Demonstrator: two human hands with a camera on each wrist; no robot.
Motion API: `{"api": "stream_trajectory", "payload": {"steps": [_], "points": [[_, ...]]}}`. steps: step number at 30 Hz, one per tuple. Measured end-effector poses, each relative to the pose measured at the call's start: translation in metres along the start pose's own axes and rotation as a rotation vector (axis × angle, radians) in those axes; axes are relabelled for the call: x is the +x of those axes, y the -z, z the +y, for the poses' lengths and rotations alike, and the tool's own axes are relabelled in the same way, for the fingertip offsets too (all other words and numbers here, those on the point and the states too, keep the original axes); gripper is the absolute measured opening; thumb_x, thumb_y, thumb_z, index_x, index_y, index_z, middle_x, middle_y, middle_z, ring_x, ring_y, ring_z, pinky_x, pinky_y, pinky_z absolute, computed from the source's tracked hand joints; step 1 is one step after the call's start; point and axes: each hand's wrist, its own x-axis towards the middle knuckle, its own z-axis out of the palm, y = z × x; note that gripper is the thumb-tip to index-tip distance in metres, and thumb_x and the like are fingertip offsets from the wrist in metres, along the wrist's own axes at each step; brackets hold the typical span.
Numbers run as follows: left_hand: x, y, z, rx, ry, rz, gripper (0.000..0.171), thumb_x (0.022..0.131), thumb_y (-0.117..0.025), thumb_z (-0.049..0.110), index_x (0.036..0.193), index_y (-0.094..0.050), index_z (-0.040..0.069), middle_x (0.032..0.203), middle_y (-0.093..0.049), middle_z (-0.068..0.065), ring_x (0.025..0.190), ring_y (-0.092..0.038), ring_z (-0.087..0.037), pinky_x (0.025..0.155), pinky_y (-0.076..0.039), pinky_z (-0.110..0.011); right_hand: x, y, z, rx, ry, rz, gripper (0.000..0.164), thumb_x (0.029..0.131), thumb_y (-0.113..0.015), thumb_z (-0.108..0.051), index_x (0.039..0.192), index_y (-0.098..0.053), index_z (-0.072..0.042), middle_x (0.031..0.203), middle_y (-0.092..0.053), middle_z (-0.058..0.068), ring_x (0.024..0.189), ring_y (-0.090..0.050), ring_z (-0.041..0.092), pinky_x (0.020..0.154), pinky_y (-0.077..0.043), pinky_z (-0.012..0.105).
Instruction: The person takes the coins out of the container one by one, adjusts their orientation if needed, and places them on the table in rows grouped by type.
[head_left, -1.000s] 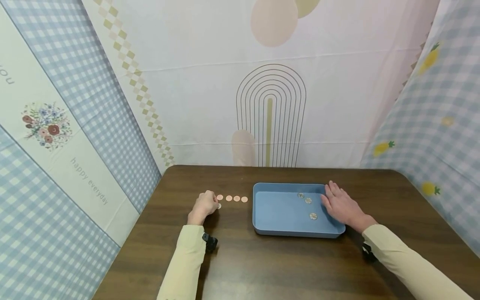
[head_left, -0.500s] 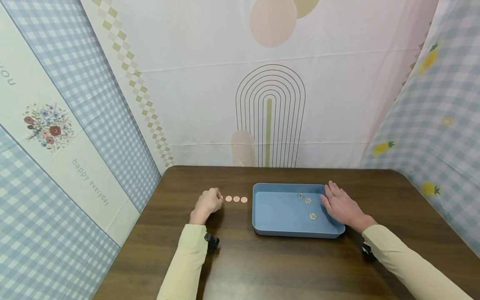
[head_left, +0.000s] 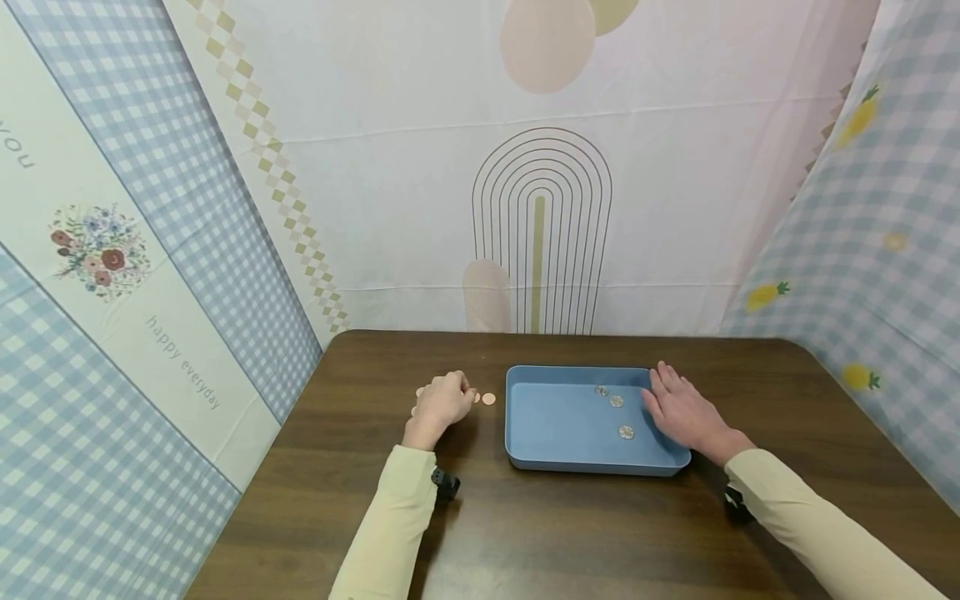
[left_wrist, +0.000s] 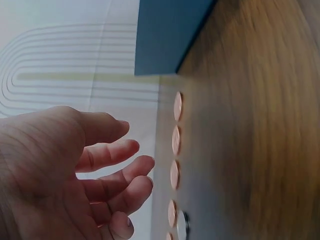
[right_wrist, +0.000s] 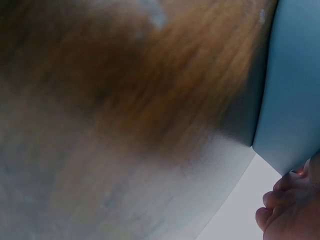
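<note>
My left hand (head_left: 444,400) hovers over a row of copper coins on the table, its fingers loosely bent and nothing between them. In the left wrist view the coins line up apart from the hand: one copper coin (left_wrist: 175,174) is mid-row, and a silver coin (left_wrist: 183,225) lies beside the row's lower end. The hand hides part of the row in the head view, where the rightmost copper coin (head_left: 488,399) stays visible. My right hand (head_left: 684,414) rests on the right rim of a blue tray (head_left: 555,465), fingers extended. Several silver coins (head_left: 626,432) lie inside the tray.
The dark wooden table (head_left: 525,533) reaches back to a printed white cloth (head_left: 405,208). Checked cloths hang at both sides. Beside the tray's left wall is the end of the coin row.
My left hand has moved right along the row, away from the silver coin near its left end; copper coins there now show behind it. The right hand and tray have stayed put.
</note>
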Motion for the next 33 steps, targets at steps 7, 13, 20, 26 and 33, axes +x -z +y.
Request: {"api": "stream_trajectory", "payload": {"steps": [7, 13, 20, 26, 33], "points": [[0.0, -0.004, 0.018, -0.017, -0.067, 0.038, 0.016, 0.096, -0.06, 0.028, 0.087, -0.062, 0.014, 0.081, -0.066, -0.004, 0.067, -0.058, -0.022, 0.059, -0.043, -0.037, 0.0, 0.001, -0.002, -0.003, -0.003, -0.005, 0.065, 0.106, -0.037, -0.032, 0.148, -0.022, 0.016, 0.156, -0.015, 0.036, 0.144, -0.018, 0.052, 0.115, -0.018, 0.063], [-0.002, -0.012, 0.031, -0.003, -0.104, 0.027, 0.019, 0.096, -0.059, 0.03, 0.086, -0.061, 0.015, 0.081, -0.064, -0.003, 0.069, -0.057, -0.02, 0.061, -0.044, -0.034, -0.002, 0.002, -0.004, 0.001, -0.003, 0.004, 0.065, 0.106, -0.037, -0.033, 0.147, -0.023, 0.015, 0.156, -0.017, 0.036, 0.144, -0.018, 0.051, 0.115, -0.019, 0.063], [-0.004, -0.023, 0.043, -0.007, -0.133, 0.065, 0.018, 0.096, -0.059, 0.03, 0.084, -0.059, 0.016, 0.077, -0.061, -0.002, 0.067, -0.058, -0.021, 0.059, -0.045, -0.036, -0.004, 0.003, -0.004, -0.003, -0.004, 0.008, 0.064, 0.106, -0.038, -0.032, 0.147, -0.024, 0.015, 0.156, -0.018, 0.036, 0.144, -0.019, 0.051, 0.115, -0.019, 0.063], [-0.006, -0.03, 0.053, -0.009, -0.162, 0.089, 0.018, 0.098, -0.058, 0.029, 0.089, -0.06, 0.014, 0.08, -0.06, -0.003, 0.069, -0.056, -0.018, 0.061, -0.044, -0.032, -0.004, 0.003, -0.004, 0.0, -0.003, 0.003, 0.064, 0.106, -0.037, -0.032, 0.147, -0.024, 0.015, 0.156, -0.017, 0.036, 0.144, -0.019, 0.051, 0.115, -0.019, 0.062], [-0.009, -0.031, 0.068, 0.007, -0.132, 0.105, 0.015, 0.099, -0.056, 0.028, 0.093, -0.06, 0.015, 0.09, -0.058, -0.005, 0.077, -0.056, -0.021, 0.063, -0.045, -0.034, -0.003, 0.002, -0.004, 0.009, -0.01, 0.008, 0.065, 0.106, -0.037, -0.033, 0.148, -0.023, 0.015, 0.156, -0.016, 0.036, 0.145, -0.018, 0.051, 0.116, -0.018, 0.062]]}}
